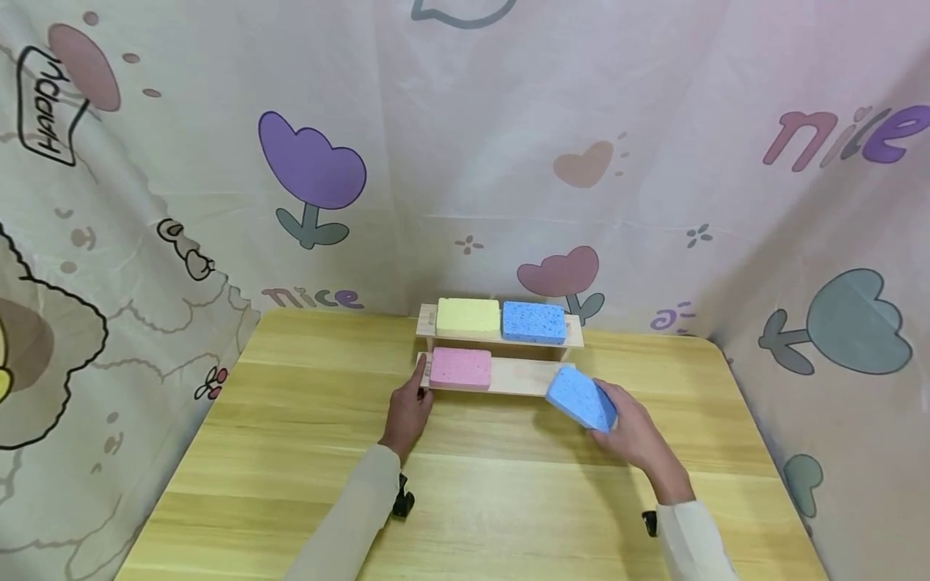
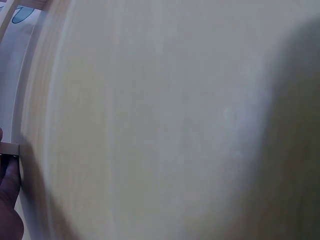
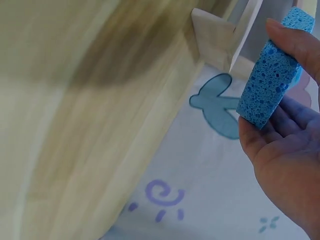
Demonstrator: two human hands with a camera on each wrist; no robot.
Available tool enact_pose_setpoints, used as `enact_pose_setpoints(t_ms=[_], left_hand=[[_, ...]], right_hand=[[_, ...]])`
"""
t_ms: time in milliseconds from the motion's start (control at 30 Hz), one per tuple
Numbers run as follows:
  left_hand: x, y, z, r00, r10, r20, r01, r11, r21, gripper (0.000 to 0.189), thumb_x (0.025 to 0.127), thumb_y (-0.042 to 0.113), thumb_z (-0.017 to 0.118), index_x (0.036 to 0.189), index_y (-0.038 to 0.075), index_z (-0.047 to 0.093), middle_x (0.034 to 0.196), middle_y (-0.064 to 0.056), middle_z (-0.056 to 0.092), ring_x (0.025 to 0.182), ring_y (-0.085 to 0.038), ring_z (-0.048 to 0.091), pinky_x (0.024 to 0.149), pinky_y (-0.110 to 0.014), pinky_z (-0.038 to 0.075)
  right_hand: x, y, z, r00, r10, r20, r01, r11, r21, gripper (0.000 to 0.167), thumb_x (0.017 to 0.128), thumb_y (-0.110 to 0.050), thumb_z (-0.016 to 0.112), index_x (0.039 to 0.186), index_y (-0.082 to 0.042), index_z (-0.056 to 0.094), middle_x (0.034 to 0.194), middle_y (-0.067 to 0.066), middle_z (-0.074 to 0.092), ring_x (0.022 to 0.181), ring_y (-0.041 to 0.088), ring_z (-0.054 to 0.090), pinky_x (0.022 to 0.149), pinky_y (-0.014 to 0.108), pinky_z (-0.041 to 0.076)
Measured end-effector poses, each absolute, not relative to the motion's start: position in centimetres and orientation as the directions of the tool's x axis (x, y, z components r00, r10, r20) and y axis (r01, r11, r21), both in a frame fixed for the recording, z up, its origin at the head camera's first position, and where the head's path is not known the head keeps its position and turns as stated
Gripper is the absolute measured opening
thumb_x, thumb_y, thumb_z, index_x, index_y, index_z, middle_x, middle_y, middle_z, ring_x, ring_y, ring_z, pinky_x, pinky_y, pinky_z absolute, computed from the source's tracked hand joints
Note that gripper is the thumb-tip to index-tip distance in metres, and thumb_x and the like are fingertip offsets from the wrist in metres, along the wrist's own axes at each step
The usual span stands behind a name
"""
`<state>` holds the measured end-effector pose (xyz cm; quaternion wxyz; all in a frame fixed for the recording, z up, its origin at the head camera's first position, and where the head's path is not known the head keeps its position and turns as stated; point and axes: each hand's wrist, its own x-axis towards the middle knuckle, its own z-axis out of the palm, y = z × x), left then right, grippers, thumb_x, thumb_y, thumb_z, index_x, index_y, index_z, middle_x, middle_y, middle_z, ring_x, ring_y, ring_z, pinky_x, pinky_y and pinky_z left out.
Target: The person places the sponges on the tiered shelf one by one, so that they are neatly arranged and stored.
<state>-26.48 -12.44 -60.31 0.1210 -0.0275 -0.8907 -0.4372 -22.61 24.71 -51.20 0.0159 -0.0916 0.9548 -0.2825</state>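
Note:
My right hand [image 1: 634, 429] holds a blue sponge [image 1: 583, 399] by its edges, tilted, at the right end of the lower tier of a small two-tier wooden shelf [image 1: 526, 377]. In the right wrist view the thumb and fingers grip opposite sides of the porous blue sponge [image 3: 270, 75]. My left hand [image 1: 408, 413] pinches the left end of the lower tier, thumb on top and fingers beneath. Beside that thumb a pink sponge [image 1: 461, 368] lies on the lower tier. Up on the top tier sit a yellow sponge [image 1: 468, 317] and a second blue sponge [image 1: 534, 322].
The shelf stands near the back edge of a light wooden table [image 1: 291, 452]. Right behind it hangs a printed cloth [image 1: 450, 145] with flowers and lettering, which also runs down both sides. A dark strap piece [image 1: 403, 499] shows at the left wrist.

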Motion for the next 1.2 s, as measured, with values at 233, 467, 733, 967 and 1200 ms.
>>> enact_pose_setpoints(t_ms=[233, 467, 733, 967, 1200], left_hand=[[-26.5, -12.6, -60.7, -0.965, -0.055, 0.258, 0.17, 0.617, 0.768, 0.069, 0.088, -0.003, 0.058, 0.149, 0.016, 0.031, 0.103, -0.021, 0.068, 0.068, -0.014, 0.054, 0.056, -0.022, 0.048], [-26.2, -12.4, -60.7, -0.959, -0.059, 0.278, 0.187, 0.607, 0.773, 0.071, 0.087, -0.003, 0.059, 0.149, 0.018, 0.032, 0.108, -0.023, 0.067, 0.068, -0.014, 0.056, 0.058, -0.022, 0.05], [-26.5, -12.5, -60.6, -0.959, -0.058, 0.276, 0.185, 0.61, 0.771, 0.07, 0.087, -0.004, 0.059, 0.149, 0.015, 0.032, 0.112, -0.023, 0.066, 0.069, -0.016, 0.058, 0.058, -0.023, 0.051], [-26.5, -12.5, -60.5, -0.964, -0.061, 0.257, 0.166, 0.618, 0.768, 0.07, 0.088, -0.003, 0.058, 0.15, 0.016, 0.03, 0.112, -0.022, 0.066, 0.07, -0.013, 0.055, 0.058, -0.021, 0.049], [-26.4, -12.5, -60.4, -0.974, -0.061, 0.219, 0.137, 0.607, 0.783, 0.072, 0.089, -0.002, 0.057, 0.151, 0.021, 0.028, 0.112, -0.02, 0.066, 0.069, -0.012, 0.054, 0.058, -0.021, 0.049]], right_hand=[[-24.5, 23.0, -51.0, -0.968, -0.251, 0.007, -0.21, 0.795, -0.569, 0.083, 0.071, -0.006, 0.079, 0.142, -0.002, 0.038, 0.14, 0.023, 0.045, 0.124, 0.043, 0.045, 0.1, 0.06, 0.039], [-25.8, 21.7, -51.2, -0.956, -0.293, -0.009, -0.235, 0.786, -0.572, 0.082, 0.071, -0.004, 0.078, 0.142, -0.005, 0.039, 0.142, 0.019, 0.045, 0.125, 0.04, 0.045, 0.101, 0.057, 0.04], [-27.8, 20.2, -50.8, -0.938, -0.346, -0.023, -0.266, 0.76, -0.592, 0.078, 0.07, 0.002, 0.076, 0.14, -0.007, 0.042, 0.14, 0.017, 0.046, 0.125, 0.039, 0.045, 0.101, 0.057, 0.039], [-28.6, 19.2, -51.0, -0.932, -0.358, -0.062, -0.25, 0.757, -0.603, 0.08, 0.069, 0.008, 0.072, 0.141, -0.009, 0.04, 0.143, 0.016, 0.044, 0.128, 0.038, 0.041, 0.104, 0.057, 0.037], [-29.5, 18.3, -51.1, -0.916, -0.393, -0.077, -0.27, 0.748, -0.606, 0.078, 0.07, 0.01, 0.072, 0.139, -0.009, 0.042, 0.141, 0.015, 0.045, 0.128, 0.036, 0.042, 0.104, 0.055, 0.038]])
